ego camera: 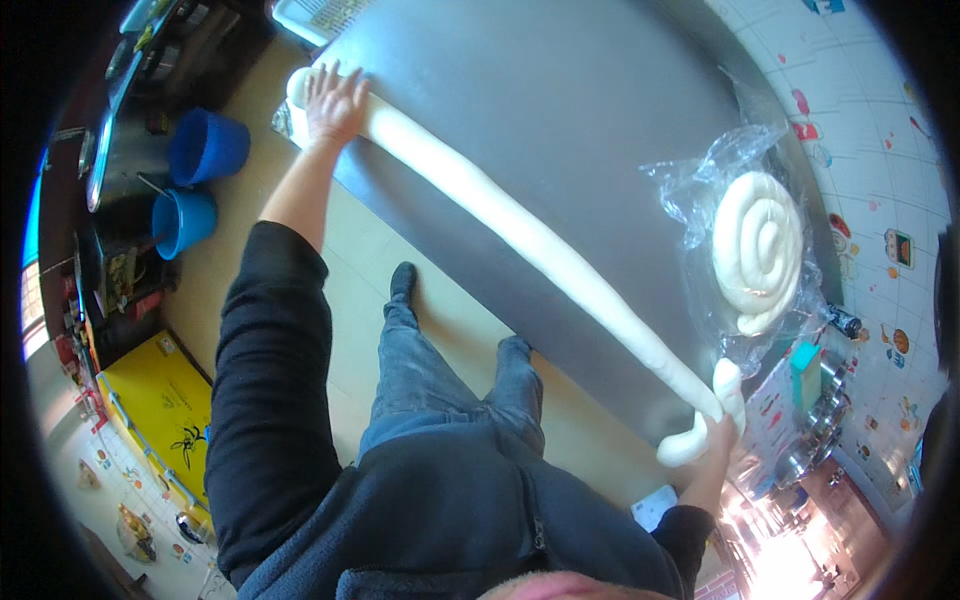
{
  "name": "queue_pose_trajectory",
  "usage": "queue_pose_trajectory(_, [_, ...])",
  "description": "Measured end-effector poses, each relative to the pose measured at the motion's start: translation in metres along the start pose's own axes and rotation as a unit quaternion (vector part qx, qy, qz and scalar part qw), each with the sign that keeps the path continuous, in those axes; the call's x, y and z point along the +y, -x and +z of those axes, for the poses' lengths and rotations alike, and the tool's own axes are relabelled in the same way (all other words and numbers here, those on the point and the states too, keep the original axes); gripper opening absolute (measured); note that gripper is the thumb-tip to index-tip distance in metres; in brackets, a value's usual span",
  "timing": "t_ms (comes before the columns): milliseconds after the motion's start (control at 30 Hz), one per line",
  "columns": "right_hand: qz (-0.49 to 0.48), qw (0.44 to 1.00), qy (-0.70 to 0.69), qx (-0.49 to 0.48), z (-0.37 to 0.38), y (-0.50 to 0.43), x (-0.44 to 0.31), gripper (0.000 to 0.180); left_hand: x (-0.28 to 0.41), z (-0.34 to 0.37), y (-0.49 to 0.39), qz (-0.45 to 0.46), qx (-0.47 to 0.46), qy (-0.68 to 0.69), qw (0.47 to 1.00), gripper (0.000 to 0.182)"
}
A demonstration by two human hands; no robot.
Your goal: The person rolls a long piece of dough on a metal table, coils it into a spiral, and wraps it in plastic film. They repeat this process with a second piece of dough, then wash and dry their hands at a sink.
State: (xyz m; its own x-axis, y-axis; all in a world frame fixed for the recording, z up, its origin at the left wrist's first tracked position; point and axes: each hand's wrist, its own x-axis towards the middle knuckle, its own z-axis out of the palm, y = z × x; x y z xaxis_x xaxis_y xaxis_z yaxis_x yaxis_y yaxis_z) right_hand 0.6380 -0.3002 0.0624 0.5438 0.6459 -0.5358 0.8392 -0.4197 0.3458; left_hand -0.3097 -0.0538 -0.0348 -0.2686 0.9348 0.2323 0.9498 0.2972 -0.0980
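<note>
A long, thick rope of white dough point(517, 225) stretches diagonally across the grey metal tabletop point(585, 97), close to its near edge. My left hand point(337, 103) lies flat on the rope near its far left end, fingers spread over the top. At the thinner right end, my right hand point(720, 435) is closed around the dough, and its fingers are partly hidden. Dough sticks out from that hand in two stubs, one upward and one to the left. Farther right, a flat spiral coil of dough point(757, 247) rests on clear plastic film point(701, 187).
A white plastic basket point(319, 19) sits by the table's far left corner. On the floor at left stand a dark blue bucket point(208, 146) and a lighter blue bucket point(184, 223). Metal containers point(810, 450) and a teal box point(806, 375) are at right, beside a tiled wall point(862, 187).
</note>
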Motion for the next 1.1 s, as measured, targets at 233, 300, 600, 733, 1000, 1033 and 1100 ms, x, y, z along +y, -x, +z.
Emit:
queue_pose_trajectory(233, [-0.223, 0.926, -0.156, 0.262, -0.047, 0.110, -0.301, 0.052, -0.011, -0.030, 0.008, 0.090, -0.056, 0.115, 0.988, 0.068])
queue_pose_trajectory(300, [-0.335, 0.881, -0.206, 0.263, -0.067, 0.185, -0.441, 0.054, -0.035, -0.030, 0.013, 0.165, -0.068, 0.132, 0.975, 0.069])
queue_pose_trajectory(600, [-0.407, 0.815, -0.177, 0.372, -0.066, 0.230, -0.674, 0.059, -0.056, -0.018, -0.016, 0.286, 0.002, 0.189, 0.940, 0.063])
queue_pose_trajectory(733, [-0.382, 0.837, -0.176, 0.350, -0.093, 0.195, -0.683, 0.042, -0.039, -0.018, -0.063, 0.293, 0.048, 0.256, 0.920, 0.042])
queue_pose_trajectory(1000, [-0.347, 0.830, -0.202, 0.388, -0.154, 0.104, -0.713, 0.042, 0.016, -0.004, -0.135, 0.155, 0.053, 0.226, 0.960, 0.032])
queue_pose_trajectory(1033, [-0.341, 0.830, -0.176, 0.404, -0.152, 0.105, -0.712, 0.043, 0.020, 0.000, -0.138, 0.158, 0.112, 0.203, 0.960, 0.035])
queue_pose_trajectory(1100, [-0.343, 0.840, -0.162, 0.387, -0.143, 0.118, -0.707, 0.045, 0.015, 0.002, -0.127, 0.159, 0.058, 0.141, 0.975, 0.052])
